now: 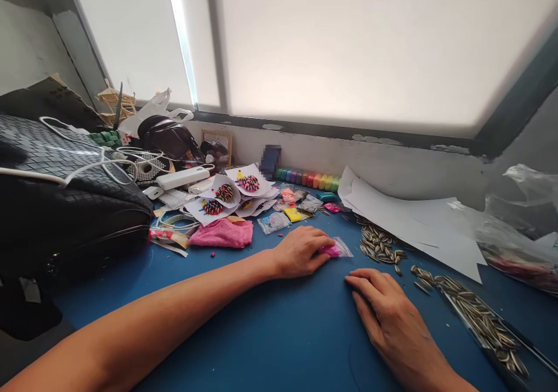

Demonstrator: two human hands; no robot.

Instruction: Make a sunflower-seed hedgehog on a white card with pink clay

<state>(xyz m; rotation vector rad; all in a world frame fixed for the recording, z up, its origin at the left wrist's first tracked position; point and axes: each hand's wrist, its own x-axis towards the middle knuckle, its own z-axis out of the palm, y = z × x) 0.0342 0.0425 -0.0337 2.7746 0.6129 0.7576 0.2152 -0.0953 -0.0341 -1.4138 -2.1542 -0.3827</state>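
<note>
My left hand is closed on a small clear packet of pink clay, its fingers curled over the packet's left end at the middle of the blue table. To the right, my right hand lies on the tabletop with its fingers stretched out and nothing visible in them. Striped sunflower seeds are scattered just beyond it. Near the left hand are a clear packet with bluish contents and a yellow clay packet. Small clay figures studded with seeds sit on white paper farther left.
A pink cloth and a black woven bag occupy the left side. White paper sheets lie at the back right, beside crumpled clear plastic. More seeds fill a clear bag at right. Colored clay pots line the wall.
</note>
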